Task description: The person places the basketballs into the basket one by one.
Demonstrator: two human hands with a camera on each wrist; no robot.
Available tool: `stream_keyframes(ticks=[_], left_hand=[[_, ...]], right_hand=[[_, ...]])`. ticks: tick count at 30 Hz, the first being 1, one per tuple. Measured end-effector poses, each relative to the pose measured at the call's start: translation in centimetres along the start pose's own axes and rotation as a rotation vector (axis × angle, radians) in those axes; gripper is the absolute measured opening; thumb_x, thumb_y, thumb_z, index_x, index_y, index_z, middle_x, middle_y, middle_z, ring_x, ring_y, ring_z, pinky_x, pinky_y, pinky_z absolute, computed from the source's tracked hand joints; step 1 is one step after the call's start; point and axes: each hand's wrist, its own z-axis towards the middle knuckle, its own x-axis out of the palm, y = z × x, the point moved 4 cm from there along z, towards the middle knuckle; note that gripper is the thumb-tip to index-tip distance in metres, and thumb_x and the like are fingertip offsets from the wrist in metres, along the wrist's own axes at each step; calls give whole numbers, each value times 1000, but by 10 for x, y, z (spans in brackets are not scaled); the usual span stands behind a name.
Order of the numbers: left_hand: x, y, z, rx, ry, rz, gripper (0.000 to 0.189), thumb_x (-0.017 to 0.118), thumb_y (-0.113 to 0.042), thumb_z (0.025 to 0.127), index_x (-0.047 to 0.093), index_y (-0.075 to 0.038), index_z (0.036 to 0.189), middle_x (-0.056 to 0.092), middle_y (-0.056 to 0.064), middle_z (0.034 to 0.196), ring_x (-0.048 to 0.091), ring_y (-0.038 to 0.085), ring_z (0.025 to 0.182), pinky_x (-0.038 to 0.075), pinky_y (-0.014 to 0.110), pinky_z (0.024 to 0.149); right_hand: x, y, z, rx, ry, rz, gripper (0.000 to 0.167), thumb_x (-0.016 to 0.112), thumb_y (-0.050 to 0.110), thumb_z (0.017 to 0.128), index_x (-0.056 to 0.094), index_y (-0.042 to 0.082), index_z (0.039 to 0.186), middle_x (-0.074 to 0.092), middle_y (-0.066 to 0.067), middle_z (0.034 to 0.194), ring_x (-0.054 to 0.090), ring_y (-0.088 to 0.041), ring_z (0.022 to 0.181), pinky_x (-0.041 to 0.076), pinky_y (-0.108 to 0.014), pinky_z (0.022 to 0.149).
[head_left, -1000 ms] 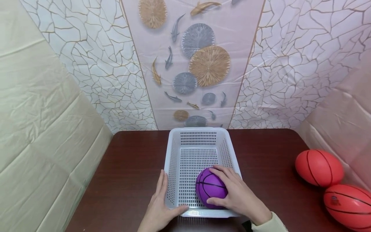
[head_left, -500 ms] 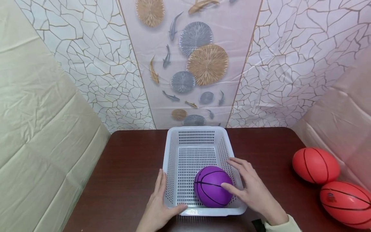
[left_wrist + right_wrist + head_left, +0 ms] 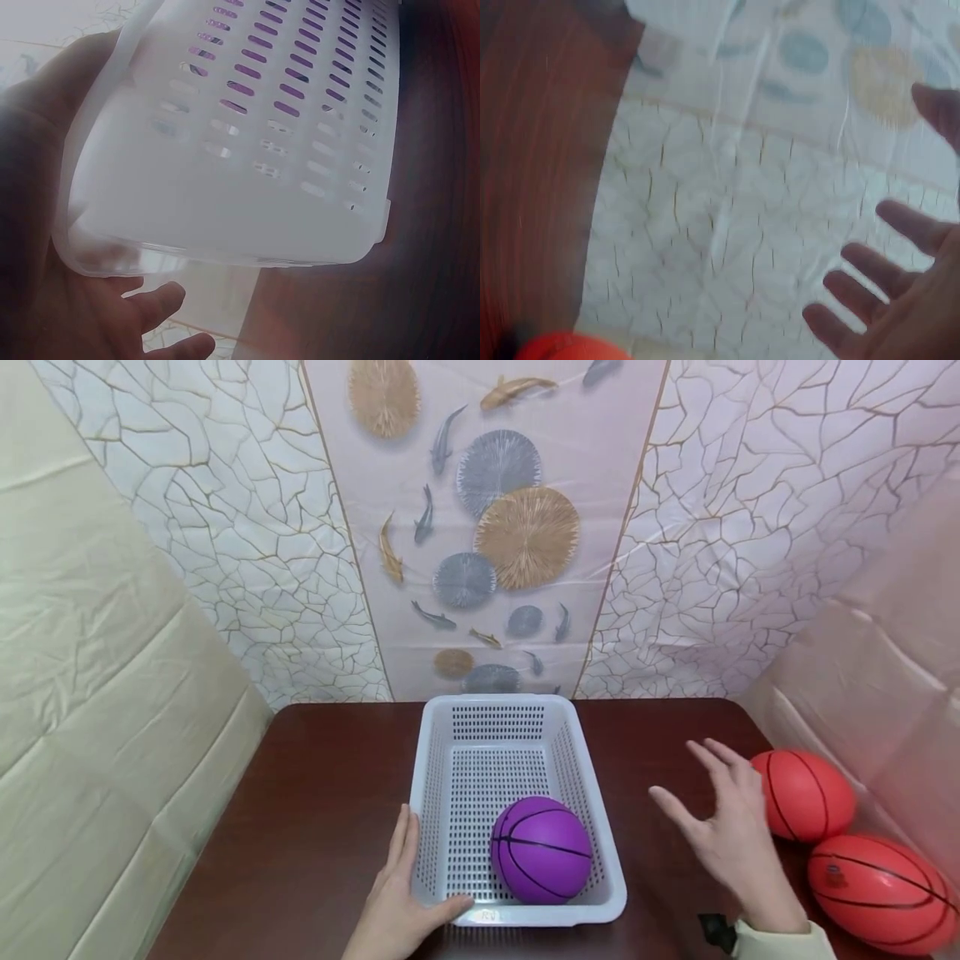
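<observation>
A purple ball with black lines [image 3: 542,850] lies in the near right part of a light grey perforated plastic basket [image 3: 517,913]. My left hand [image 3: 390,902] rests at the basket's near left corner, its fingers straight along the left side and its thumb on the front rim. In the left wrist view, the same hand [image 3: 97,315] lies against the outside of the rim, fingertips free. To the right of the basket, my right hand [image 3: 738,835] hangs in the air with spread fingers and holds nothing. It overlaps the edge of a red ball [image 3: 806,795].
A second red ball [image 3: 881,893] lies near the table's right side, close to the first. The dark brown table [image 3: 322,827] extends on both sides of the basket. Padded beige panels [image 3: 112,710] stand left and right, and a patterned cloth [image 3: 480,485] hangs behind.
My right hand has let go of the purple ball and moved right, out of the basket toward the red balls. The purple ball stays in the basket, and my left hand keeps its place on it.
</observation>
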Motion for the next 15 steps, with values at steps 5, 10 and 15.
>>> stream_keyframes(ticks=[5,10,15], left_hand=[[3,1,-3,4,12,16,126,78,-67,65,7,-20,158,-6,-15,162,34,53,130,37,72,91],[3,-2,-2,17,1,2,125,77,-68,65,7,-20,158,-6,-15,162,35,53,129,36,73,90],[5,-3,1,25,-1,-15,125,77,-67,65,5,-23,158,-7,-17,161,35,52,130,37,72,91]], right_hand=[[-32,-24,3,162,-86,-133,79,85,24,69,51,1,137,37,-27,142,29,-53,124,19,-67,97],[-66,-50,1,409,-53,-303,88,78,40,77,37,2,146,23,-29,148,16,-52,132,11,-69,97],[-97,-79,-14,733,-55,-328,90,64,40,90,14,0,153,15,-35,151,12,-52,138,11,-63,110]])
